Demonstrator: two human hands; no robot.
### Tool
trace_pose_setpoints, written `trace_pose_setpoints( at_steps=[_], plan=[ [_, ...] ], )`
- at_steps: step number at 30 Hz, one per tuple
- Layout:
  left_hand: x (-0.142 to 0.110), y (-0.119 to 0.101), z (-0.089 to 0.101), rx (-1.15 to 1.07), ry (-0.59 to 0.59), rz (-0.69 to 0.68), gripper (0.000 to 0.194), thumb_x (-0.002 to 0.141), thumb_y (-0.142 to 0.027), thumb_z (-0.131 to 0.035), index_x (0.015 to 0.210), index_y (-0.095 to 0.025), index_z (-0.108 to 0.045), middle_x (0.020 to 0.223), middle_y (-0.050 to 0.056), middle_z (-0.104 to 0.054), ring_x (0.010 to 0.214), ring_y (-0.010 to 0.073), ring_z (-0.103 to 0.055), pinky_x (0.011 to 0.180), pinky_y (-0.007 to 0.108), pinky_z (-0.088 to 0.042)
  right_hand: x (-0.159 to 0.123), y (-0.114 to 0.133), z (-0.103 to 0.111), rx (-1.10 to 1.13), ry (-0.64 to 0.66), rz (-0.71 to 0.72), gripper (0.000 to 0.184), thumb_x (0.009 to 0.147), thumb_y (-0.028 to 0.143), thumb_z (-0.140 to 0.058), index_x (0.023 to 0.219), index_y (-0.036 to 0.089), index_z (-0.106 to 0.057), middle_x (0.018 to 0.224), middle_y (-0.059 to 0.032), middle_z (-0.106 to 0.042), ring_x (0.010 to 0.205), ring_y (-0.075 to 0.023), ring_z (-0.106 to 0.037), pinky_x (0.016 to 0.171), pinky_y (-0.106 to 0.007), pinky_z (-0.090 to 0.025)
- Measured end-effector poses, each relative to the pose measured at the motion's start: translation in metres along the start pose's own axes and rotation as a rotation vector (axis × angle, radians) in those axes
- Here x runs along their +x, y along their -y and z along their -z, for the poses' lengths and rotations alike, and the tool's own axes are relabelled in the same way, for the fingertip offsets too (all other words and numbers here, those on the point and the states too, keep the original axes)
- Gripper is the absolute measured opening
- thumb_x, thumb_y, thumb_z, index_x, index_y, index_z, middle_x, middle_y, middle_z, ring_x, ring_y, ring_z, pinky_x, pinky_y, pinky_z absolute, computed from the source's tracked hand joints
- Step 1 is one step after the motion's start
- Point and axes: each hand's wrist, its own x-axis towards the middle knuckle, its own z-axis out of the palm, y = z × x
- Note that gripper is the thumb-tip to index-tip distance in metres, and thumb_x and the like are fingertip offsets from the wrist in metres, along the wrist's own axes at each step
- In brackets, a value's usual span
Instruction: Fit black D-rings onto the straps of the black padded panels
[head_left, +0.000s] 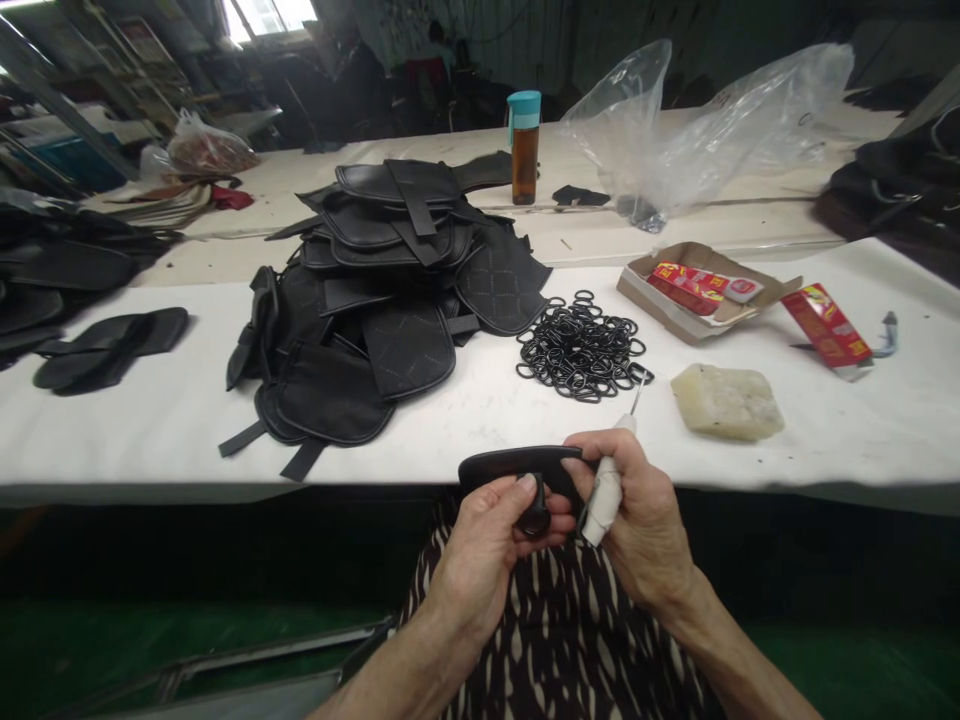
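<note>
Just off the table's front edge, both my hands hold a black leather flap [501,461]. My left hand [491,540] pinches the flap's short folded strap [534,512] between thumb and fingers. My right hand [645,520] is closed on the flap's right end and also grips an awl [604,500] with a white wrapped handle, its thin metal tip pointing up and away over the table. Beyond the hands lies a heap of black metal D-rings [581,345]. To its left rises a pile of black flaps [337,390], several with straps sticking out.
A yellowish wax-like block [727,400] sits right of the rings. Behind it are an open cardboard box [660,312] with red packets and another red box [827,328]. A bottle [525,150] and clear plastic bags [720,130] stand farther back. More black pieces [112,345] lie left.
</note>
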Motion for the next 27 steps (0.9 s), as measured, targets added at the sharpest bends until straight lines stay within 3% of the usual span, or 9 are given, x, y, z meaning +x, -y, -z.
trace_pose_setpoints(
  at_steps=[5,13,20,23,27],
  plan=[
    [0.001,0.002,0.002,0.034,-0.012,-0.078,0.024,0.079,-0.032,-0.062,0.074,-0.009,-0.069,0.078,0.009,-0.067,0.075,0.0162,-0.060,0.077,0.028,-0.046,0.003,0.001,0.000,0.023,0.014,0.016,0.005,0.084,0.021,-0.052,0.089,0.024,-0.050,0.080,0.0010,-0.062,0.063,-0.0116,-0.060,0.055,-0.021,-0.049],
    [0.006,0.000,-0.001,0.102,0.021,-0.132,0.029,0.083,-0.034,-0.056,0.072,-0.010,-0.069,0.068,0.007,-0.067,0.064,0.0146,-0.059,0.070,0.027,-0.046,0.007,-0.002,0.000,0.018,-0.009,-0.013,0.007,0.083,0.023,-0.054,0.088,0.025,-0.050,0.083,0.0014,-0.062,0.062,-0.0115,-0.058,0.056,-0.022,-0.050],
    [0.010,0.000,-0.008,0.091,0.011,-0.139,0.030,0.083,-0.036,-0.055,0.069,-0.010,-0.065,0.068,0.007,-0.066,0.060,0.0150,-0.060,0.067,0.029,-0.046,0.012,-0.005,0.001,-0.004,-0.050,0.042,0.008,0.084,0.020,-0.054,0.087,0.025,-0.049,0.090,-0.0007,-0.062,0.072,-0.0140,-0.061,0.061,-0.025,-0.052],
    [0.012,0.002,-0.010,0.039,-0.011,-0.137,0.028,0.081,-0.036,-0.057,0.070,-0.011,-0.064,0.067,0.006,-0.066,0.059,0.0151,-0.060,0.067,0.029,-0.047,0.008,-0.008,0.005,-0.042,-0.107,0.155,0.014,0.084,0.014,-0.054,0.090,0.023,-0.047,0.103,-0.0061,-0.062,0.088,-0.0179,-0.062,0.072,-0.031,-0.052],
    [0.014,0.004,-0.012,-0.033,-0.024,-0.133,0.025,0.079,-0.035,-0.060,0.072,-0.012,-0.065,0.067,0.005,-0.066,0.061,0.0143,-0.059,0.066,0.027,-0.047,-0.008,-0.009,0.010,-0.172,-0.154,0.437,0.025,0.078,0.003,-0.058,0.092,0.021,-0.049,0.112,-0.0102,-0.062,0.103,-0.0234,-0.056,0.083,-0.042,-0.047]
  ],
)
